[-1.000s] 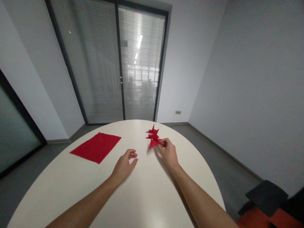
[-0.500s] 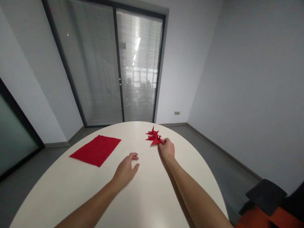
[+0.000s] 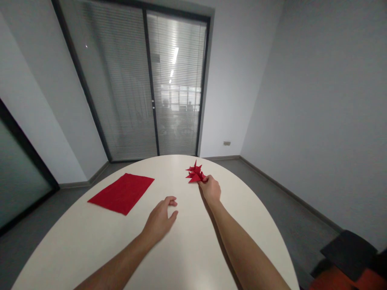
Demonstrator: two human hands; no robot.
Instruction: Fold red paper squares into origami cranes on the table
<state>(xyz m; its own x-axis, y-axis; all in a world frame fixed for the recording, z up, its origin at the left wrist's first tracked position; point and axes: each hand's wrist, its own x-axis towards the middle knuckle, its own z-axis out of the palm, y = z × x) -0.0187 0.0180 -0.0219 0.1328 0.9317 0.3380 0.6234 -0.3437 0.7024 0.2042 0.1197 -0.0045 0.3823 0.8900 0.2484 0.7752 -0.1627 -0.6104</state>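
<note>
My right hand [image 3: 211, 189] is closed, thumb and fingers pinching a red origami crane [image 3: 196, 177] near the far side of the table. More red folded paper cranes [image 3: 194, 167] sit right behind it; they overlap, so I cannot tell where one ends and another begins. My left hand [image 3: 162, 216] rests by the middle of the tabletop, thumb and fingers apart, holding nothing. To its left, a red square sheet [image 3: 123, 193] lies flat.
The round white table [image 3: 181, 257] fills the foreground. Beyond it stand a glass partition with blinds [image 3: 130, 88] and grey walls. A black and orange chair [image 3: 347, 253] is at the lower right, beside the table edge.
My right hand has shifted slightly left with the crane, bringing it closer to the other cranes. My left hand has stayed nearly still, and the view has moved a little.
</note>
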